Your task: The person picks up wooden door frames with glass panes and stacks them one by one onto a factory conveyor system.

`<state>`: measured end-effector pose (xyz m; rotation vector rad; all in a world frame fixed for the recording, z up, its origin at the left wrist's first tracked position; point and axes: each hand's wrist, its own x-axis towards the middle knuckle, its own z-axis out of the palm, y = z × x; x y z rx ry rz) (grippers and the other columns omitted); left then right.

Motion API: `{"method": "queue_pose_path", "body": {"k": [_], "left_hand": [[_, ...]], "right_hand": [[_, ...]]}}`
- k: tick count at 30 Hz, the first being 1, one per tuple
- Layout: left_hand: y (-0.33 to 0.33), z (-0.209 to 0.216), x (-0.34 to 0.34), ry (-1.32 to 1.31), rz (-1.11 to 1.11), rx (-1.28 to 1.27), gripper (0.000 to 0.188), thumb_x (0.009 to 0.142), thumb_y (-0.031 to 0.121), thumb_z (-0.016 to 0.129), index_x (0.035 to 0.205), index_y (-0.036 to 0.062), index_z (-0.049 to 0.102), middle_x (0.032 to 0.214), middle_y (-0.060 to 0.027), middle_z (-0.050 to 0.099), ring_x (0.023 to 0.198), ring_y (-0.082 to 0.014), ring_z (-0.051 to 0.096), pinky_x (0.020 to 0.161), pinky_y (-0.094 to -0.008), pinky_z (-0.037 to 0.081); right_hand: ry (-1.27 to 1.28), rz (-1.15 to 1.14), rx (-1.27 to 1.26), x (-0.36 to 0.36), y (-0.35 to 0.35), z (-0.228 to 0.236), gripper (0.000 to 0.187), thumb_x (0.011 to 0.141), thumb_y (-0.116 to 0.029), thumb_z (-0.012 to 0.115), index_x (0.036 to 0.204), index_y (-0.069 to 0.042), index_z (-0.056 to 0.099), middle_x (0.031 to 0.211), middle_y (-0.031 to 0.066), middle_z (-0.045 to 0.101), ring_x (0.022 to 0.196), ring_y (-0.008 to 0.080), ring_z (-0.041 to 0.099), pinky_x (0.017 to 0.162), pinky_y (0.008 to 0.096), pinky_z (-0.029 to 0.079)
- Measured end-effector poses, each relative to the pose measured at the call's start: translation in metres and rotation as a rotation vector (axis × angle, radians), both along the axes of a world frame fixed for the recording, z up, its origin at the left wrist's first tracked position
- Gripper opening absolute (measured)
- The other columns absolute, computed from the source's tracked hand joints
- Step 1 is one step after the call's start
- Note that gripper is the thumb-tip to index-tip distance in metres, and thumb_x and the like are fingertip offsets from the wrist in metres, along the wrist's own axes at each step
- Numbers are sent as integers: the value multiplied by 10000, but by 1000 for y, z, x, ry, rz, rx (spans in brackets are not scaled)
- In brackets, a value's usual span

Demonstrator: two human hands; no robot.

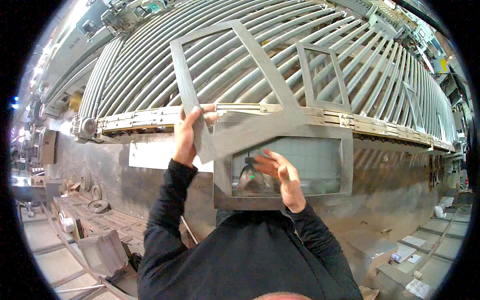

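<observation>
My left hand [186,134] grips the lower left corner of a grey rectangular frame [255,132], thumb on the near side and fingers partly hidden behind it. This frame has an open middle and is raised at a slant, its far end over the rollers. Below it, close in front of my body, lies a grey-framed glass panel [346,165], whose glass shows a dark reflection. My right hand [286,181] is over this glass, fingers stretched out and apart, holding nothing; whether it touches the glass I cannot tell.
A wide roller conveyor [145,80] fills the far side, with a pale rail along its near edge. On it rest a smaller grey frame [327,104] and another frame [412,102] farther right. A motor [86,127] sits at its left end. Stacked panels [102,250] stand at lower left.
</observation>
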<state>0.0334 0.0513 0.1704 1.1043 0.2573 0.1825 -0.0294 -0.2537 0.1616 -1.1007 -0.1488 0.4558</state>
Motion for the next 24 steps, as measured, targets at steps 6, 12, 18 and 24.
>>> {"method": "queue_pose_path", "body": {"k": [6,12,18,24], "left_hand": [[182,-78,142,90,-59,243,378,1055,181,537,1374,4,440,1234,-215,703,1043,-313,731,867,-451,626],[298,-154,258,178,-42,315,341,1044,160,559,1325,10,437,1145,-197,739,971,-333,741,792,-493,628],[393,-203,308,231,-82,431,374,1024,193,641,1354,55,531,1130,-120,744,819,-263,742,684,-418,624],[426,-234,327,229,-111,598,445,1009,199,689,1401,27,569,1175,-94,726,908,-180,733,779,-322,584]], "right_hand": [[-443,-573,-948,-12,-79,-5,289,1049,-325,636,922,-68,669,956,91,741,977,199,681,926,357,509],[-379,-983,-1341,-40,-193,-29,343,1108,-343,517,981,-38,608,963,70,706,962,209,655,948,354,488],[-202,-1089,-1667,-51,-208,-26,312,1099,-298,546,1037,-5,634,1028,84,733,979,225,673,910,363,509],[-192,-1094,-1685,-40,-194,-39,263,1079,-272,593,1061,-12,625,1089,92,729,1026,223,670,937,357,506]]}}
